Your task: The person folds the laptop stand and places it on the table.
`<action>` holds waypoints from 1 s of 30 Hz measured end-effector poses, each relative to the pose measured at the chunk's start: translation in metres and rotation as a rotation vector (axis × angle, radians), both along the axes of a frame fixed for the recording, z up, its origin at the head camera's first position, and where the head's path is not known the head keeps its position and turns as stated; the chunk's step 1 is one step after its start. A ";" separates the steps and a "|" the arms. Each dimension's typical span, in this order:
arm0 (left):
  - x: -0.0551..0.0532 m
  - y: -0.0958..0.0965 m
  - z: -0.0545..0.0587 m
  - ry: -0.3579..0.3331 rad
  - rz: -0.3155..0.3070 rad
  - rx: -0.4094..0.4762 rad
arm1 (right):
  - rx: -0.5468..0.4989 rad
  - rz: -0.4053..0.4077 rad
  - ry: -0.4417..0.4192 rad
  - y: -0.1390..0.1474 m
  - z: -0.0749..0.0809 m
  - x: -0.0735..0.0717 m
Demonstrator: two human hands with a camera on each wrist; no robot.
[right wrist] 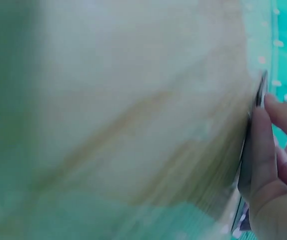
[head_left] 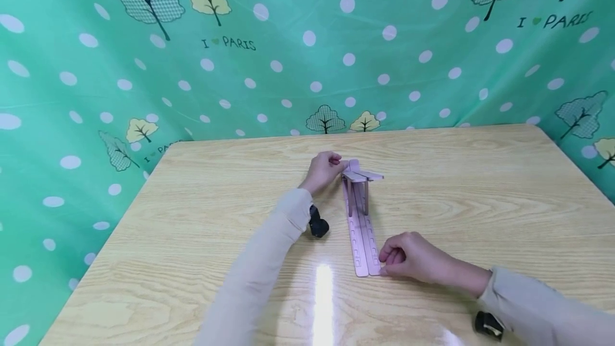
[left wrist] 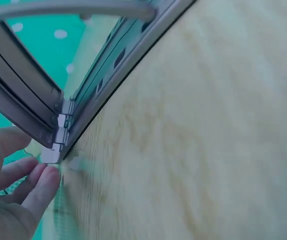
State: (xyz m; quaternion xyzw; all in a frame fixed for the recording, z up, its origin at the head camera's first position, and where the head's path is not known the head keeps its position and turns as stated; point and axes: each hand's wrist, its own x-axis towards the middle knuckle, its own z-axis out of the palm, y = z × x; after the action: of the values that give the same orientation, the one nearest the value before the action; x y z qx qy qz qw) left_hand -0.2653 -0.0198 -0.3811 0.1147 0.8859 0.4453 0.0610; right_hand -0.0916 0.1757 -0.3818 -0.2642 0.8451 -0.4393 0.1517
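A pinkish folding laptop stand [head_left: 356,228] lies lengthwise on the table, its slotted base pointing toward me. At the far end its hinged top panel [head_left: 361,175] is raised, with two thin struts under it reaching down to the base. My left hand [head_left: 324,171] holds the stand's far hinged end; in the left wrist view its thumb and fingers lie around the silvery hinge [left wrist: 60,131]. My right hand [head_left: 415,258] pinches the near right corner of the base. The right wrist view shows thumb and finger on the thin edge of the stand [right wrist: 246,155].
The wood-grain table [head_left: 216,228] spreads out on both sides of the stand. Behind it hangs a green dotted curtain [head_left: 288,47] with printed trees. A black wrist device [head_left: 318,222] sits at the left cuff, and another [head_left: 488,325] at the right cuff.
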 end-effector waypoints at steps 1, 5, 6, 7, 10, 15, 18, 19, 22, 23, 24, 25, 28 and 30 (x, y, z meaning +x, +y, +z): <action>0.003 -0.003 0.001 -0.001 -0.005 0.003 | -0.003 0.006 -0.008 0.001 0.000 -0.002; 0.014 -0.013 0.008 0.011 -0.003 0.055 | 0.010 -0.005 0.007 0.003 0.004 -0.016; 0.018 -0.015 0.009 0.016 -0.001 0.073 | 0.020 -0.017 0.033 0.003 0.005 -0.021; 0.021 -0.017 0.011 0.018 0.001 0.092 | 0.026 -0.032 0.058 0.004 0.006 -0.026; 0.031 -0.020 0.015 0.015 0.010 0.145 | 0.042 -0.094 0.121 0.007 0.009 -0.040; 0.048 -0.021 0.019 -0.008 0.023 0.199 | 0.026 -0.191 0.184 0.006 0.012 -0.058; 0.059 -0.018 0.021 -0.043 0.019 0.241 | 0.004 -0.229 0.196 0.005 0.014 -0.064; 0.062 -0.017 0.021 -0.058 0.017 0.259 | -0.005 -0.238 0.203 0.004 0.014 -0.065; 0.071 -0.014 0.021 -0.103 0.015 0.323 | -0.040 -0.261 0.218 0.000 0.014 -0.070; 0.072 -0.013 0.020 -0.119 0.021 0.347 | -0.052 -0.266 0.226 -0.002 0.013 -0.071; 0.074 -0.012 0.020 -0.134 0.026 0.374 | -0.066 -0.269 0.234 -0.004 0.012 -0.073; 0.075 -0.011 0.019 -0.143 0.032 0.398 | -0.077 -0.272 0.238 -0.006 0.011 -0.074; 0.077 -0.009 0.017 -0.193 0.055 0.465 | -0.112 -0.277 0.238 -0.010 0.009 -0.077; 0.078 -0.008 0.016 -0.209 0.051 0.480 | -0.126 -0.288 0.228 -0.013 0.008 -0.078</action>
State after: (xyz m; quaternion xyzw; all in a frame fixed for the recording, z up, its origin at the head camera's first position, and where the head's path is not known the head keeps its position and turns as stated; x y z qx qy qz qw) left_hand -0.1874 -0.0278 -0.3655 0.0569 0.7465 0.6535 0.1117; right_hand -0.1694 0.1632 -0.3737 -0.1976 0.8568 -0.4756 -0.0262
